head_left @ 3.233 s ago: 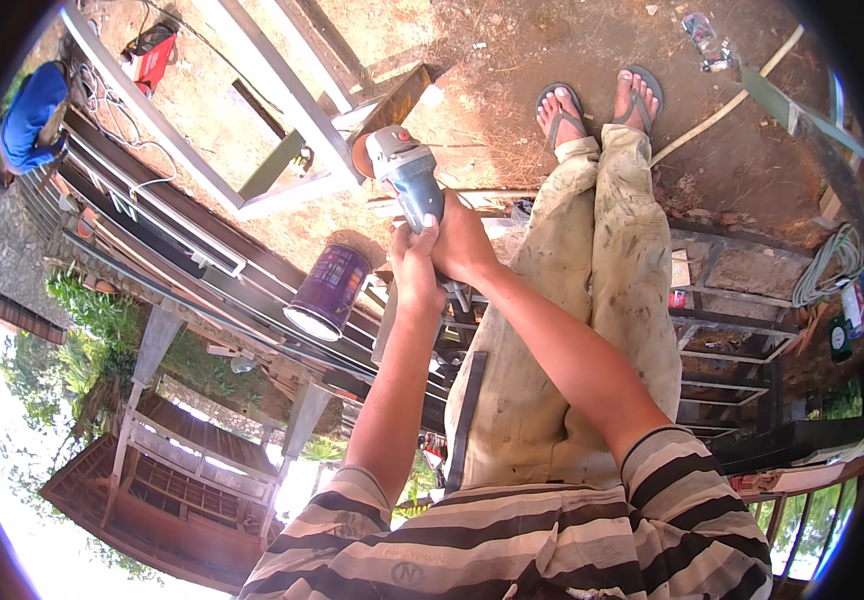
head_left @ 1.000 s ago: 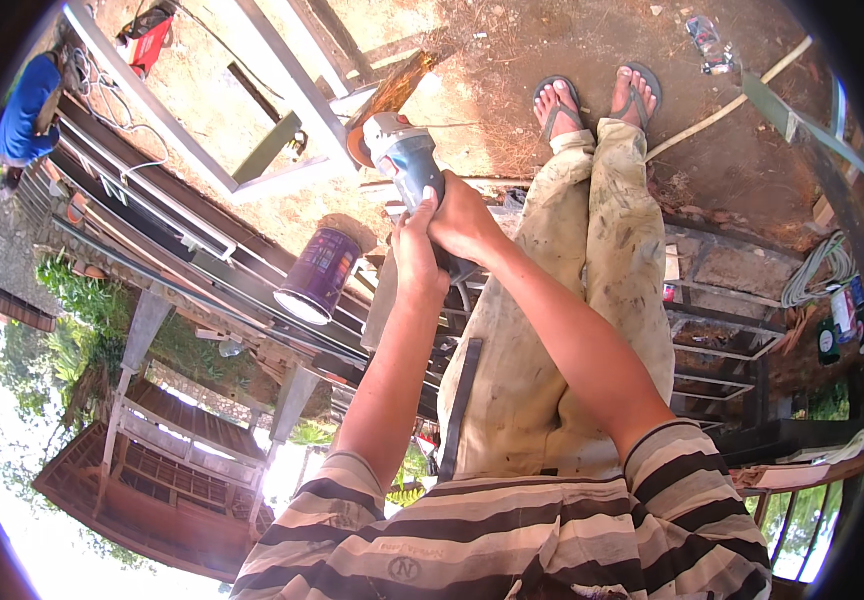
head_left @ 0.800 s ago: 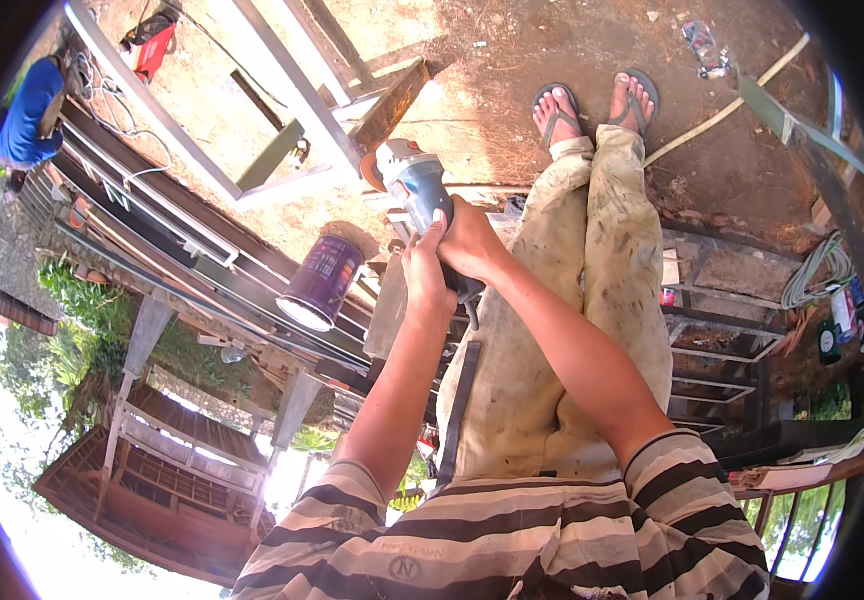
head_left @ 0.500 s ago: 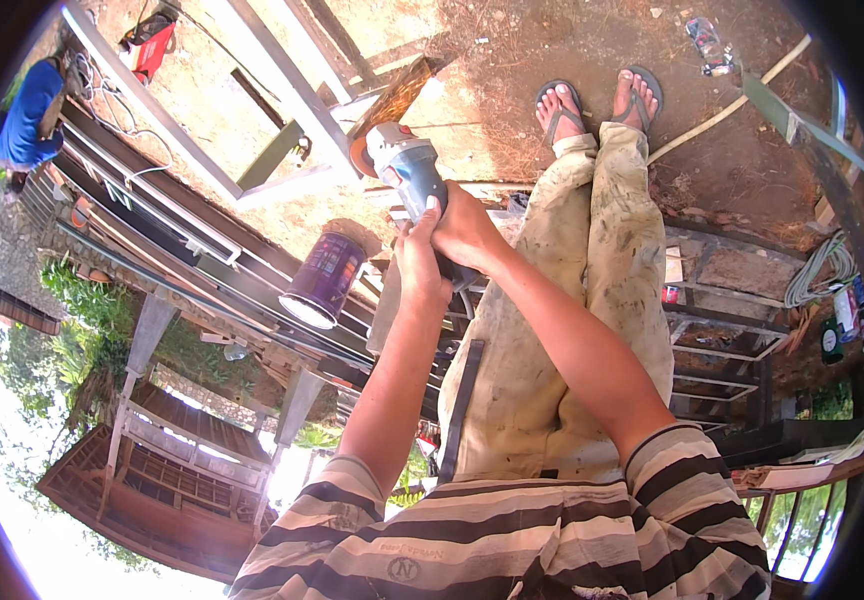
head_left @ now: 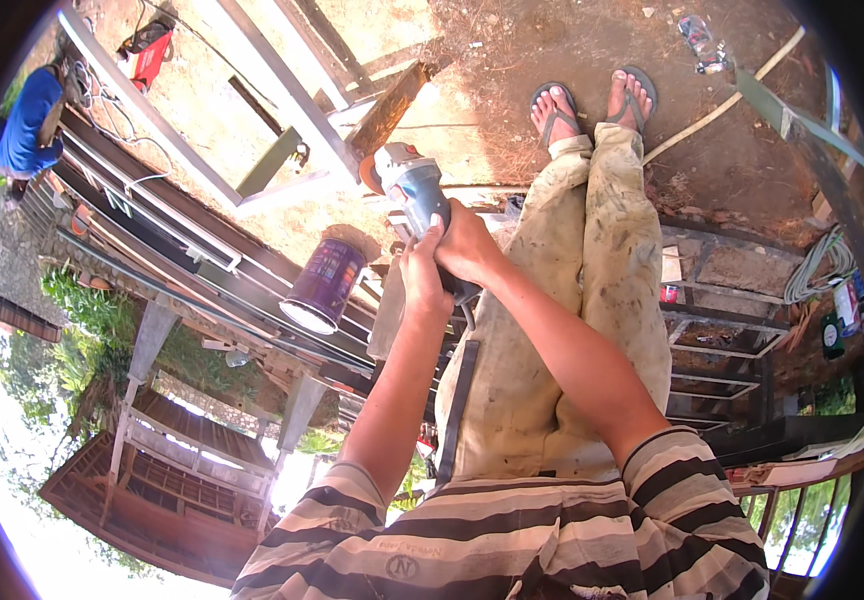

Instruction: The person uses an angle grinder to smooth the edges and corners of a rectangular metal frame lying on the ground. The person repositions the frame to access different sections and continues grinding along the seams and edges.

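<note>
Nearest to the camera is a striped shirt (head_left: 512, 540), and both forearms reach out from it. The left hand (head_left: 422, 275) and the right hand (head_left: 464, 245) are both closed around the grey body of an angle grinder (head_left: 414, 195). Its disc end meets a rusty brown bar (head_left: 390, 105) that lies against a pale metal frame (head_left: 282, 95). No sparks are visible, so I cannot tell if the disc is cutting. The bar looks whole; I judge that most of the work is not yet done. Just left of the hands stands a purple can (head_left: 322, 285) on dark rails. Further away is bare dirt ground (head_left: 512, 50), feet in sandals (head_left: 592, 100), and a person in blue (head_left: 24, 125) far left.
</note>
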Motion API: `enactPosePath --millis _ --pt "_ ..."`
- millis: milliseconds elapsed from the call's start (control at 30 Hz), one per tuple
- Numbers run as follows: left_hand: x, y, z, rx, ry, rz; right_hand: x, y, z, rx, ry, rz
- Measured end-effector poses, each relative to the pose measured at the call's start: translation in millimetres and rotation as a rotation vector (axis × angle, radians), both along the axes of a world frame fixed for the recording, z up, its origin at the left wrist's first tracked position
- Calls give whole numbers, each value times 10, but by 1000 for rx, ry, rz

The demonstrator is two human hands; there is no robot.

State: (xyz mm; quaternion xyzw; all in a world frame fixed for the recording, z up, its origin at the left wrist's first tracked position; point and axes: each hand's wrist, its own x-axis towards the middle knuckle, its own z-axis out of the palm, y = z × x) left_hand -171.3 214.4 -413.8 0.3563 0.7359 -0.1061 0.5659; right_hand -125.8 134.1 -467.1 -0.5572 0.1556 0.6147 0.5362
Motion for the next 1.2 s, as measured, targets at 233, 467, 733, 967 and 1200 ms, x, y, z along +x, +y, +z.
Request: enactPosePath --millis 233,467,733,967,1200 --pt "-1 -103 200 -6 -11 -34 -30 -104 226 -27 7 -9" --pt "-84 17 93 -21 15 -37 -13 -52 185 -43 75 13" --pt "-55 -10 109 -24 19 -58 -22 -50 196 -56 51 17" --pt "-49 24 101 9 48 -71 -60 -6 186 -49 27 -27" --pt "31 21 107 -28 -25 -52 -125 28 56 -53 7 -11"
